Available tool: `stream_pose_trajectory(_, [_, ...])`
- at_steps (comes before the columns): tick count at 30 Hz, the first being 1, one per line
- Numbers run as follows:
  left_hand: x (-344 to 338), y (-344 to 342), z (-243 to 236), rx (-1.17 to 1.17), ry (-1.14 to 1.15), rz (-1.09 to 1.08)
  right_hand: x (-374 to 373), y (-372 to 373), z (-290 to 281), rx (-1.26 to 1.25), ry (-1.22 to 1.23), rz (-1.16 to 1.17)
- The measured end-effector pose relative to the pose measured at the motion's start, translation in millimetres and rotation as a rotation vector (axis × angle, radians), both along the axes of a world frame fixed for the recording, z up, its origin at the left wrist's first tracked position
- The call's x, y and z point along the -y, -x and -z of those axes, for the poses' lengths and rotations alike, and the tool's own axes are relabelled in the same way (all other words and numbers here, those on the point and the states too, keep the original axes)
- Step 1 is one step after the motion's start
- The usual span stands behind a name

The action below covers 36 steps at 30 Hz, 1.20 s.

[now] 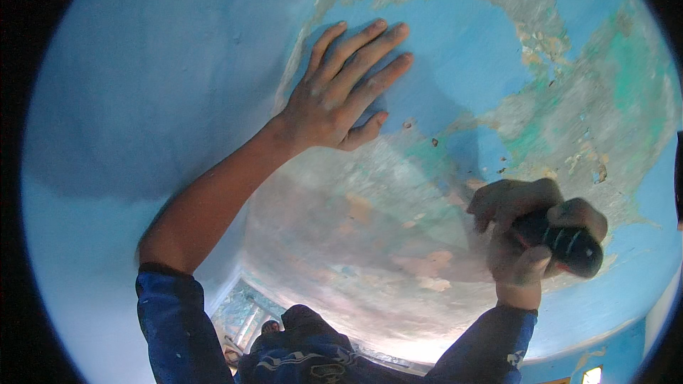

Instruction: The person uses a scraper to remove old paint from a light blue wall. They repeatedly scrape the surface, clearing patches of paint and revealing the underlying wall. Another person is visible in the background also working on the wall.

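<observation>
My left hand [334, 96] lies flat against a wall, fingers spread, over a patch of blue paint [455, 43] that borders bare plaster. Nothing is held in it. Lower and to the right, my right hand [516, 220] is closed around a tool's thick black handle [569, 242] with red trim and pale stripes. Its rounded butt faces me. The working end is hidden by the fingers and slightly blurred, so the kind of tool does not show. The right hand is close to the stripped plaster [398, 235], which has grey, peach and green patches.
A smooth blue wall [156, 85] meets the patchy one at a corner on the left. More rough grey and green plaster [605, 92] spreads at the right, with small chips and holes. Debris-strewn floor [245, 313] shows at the bottom left. A bright light [592, 375] glows at the bottom right.
</observation>
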<state>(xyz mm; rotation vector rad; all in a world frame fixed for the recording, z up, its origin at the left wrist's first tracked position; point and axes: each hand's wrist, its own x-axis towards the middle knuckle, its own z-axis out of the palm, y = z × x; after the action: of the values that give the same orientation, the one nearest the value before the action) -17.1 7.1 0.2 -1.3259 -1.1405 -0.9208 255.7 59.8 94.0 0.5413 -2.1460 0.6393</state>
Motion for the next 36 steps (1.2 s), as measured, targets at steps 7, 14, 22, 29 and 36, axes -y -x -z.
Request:
stream_pose_trajectory(7, [-7, -2, 1, 0.003, 0.012, 0.004, 11, 7, 2, 0.313, -0.408, -0.013])
stream_pose_trajectory(14, [-8, -5, 2, -0.013, -0.025, -0.013, 12, 14, 22, 0.315, -0.556, 0.056])
stream_pose_trajectory(22, [-10, -6, 2, -0.005, -0.007, -0.019, -10, 1, 37, 0.219, -0.212, 0.071])
stream_pose_trajectory(29, [-15, -6, 0, 0.01, 0.009, 0.007, -72, -18, 157, -0.354, 0.571, -0.208])
stream_pose_trajectory(36, [-19, -4, 1, 0.017, -0.012, -0.04, 22, 2, 297, -0.383, 1.643, -0.585])
